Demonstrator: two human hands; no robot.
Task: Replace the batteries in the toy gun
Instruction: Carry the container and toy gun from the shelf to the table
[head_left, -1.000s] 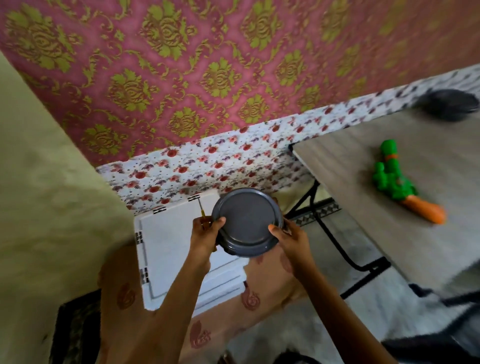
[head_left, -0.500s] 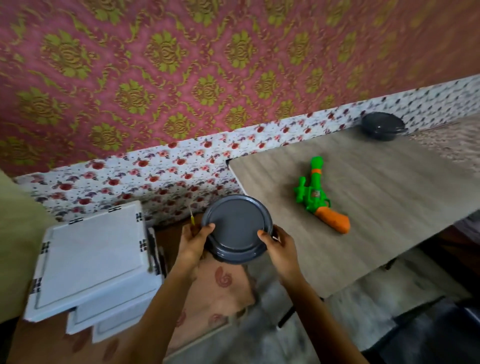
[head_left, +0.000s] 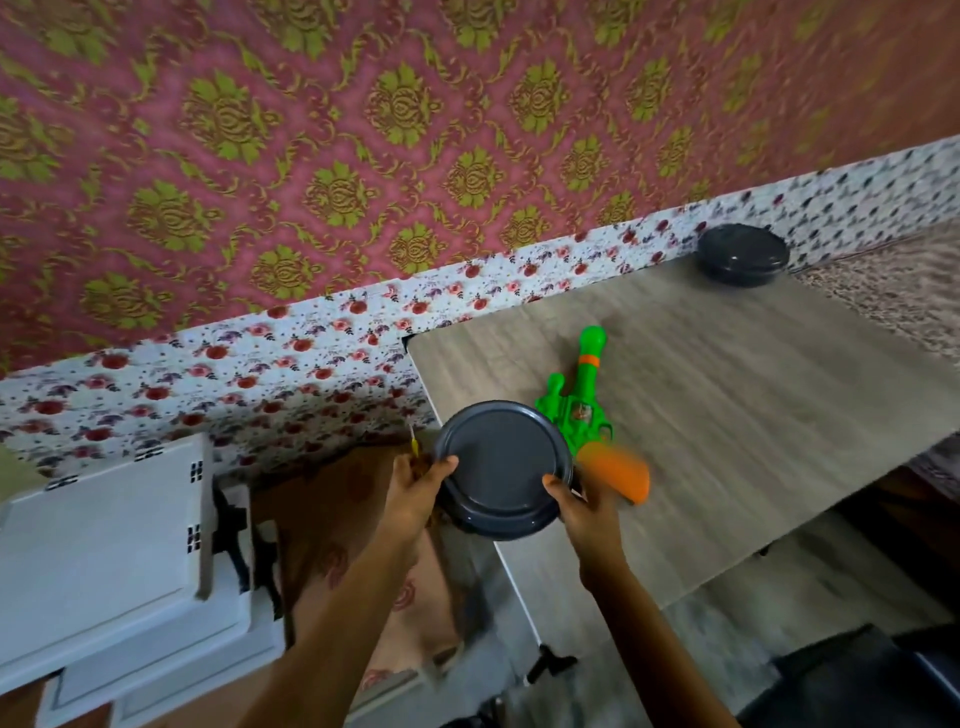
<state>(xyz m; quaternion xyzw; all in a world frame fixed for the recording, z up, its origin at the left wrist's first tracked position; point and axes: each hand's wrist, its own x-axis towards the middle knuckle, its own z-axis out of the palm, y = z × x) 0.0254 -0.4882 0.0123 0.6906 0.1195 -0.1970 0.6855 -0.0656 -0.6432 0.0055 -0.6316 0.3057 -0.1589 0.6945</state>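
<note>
Gun (head_left: 582, 410): light rigid plastic, mid-table; grasp orange grip. Left hand (head_left: 415, 483), right hand (head_left: 582, 504): fingers clasp grey bowl (head_left: 501, 467).

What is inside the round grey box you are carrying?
I cannot tell. The grey box has its lid on, held by the left hand and right hand. Only the flat lid top shows; the contents are covered.

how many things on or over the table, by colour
dark grey: 2, the round container held in both hands, and a second container at the table's far corner
green and orange: 1, the toy gun
total: 3
</note>
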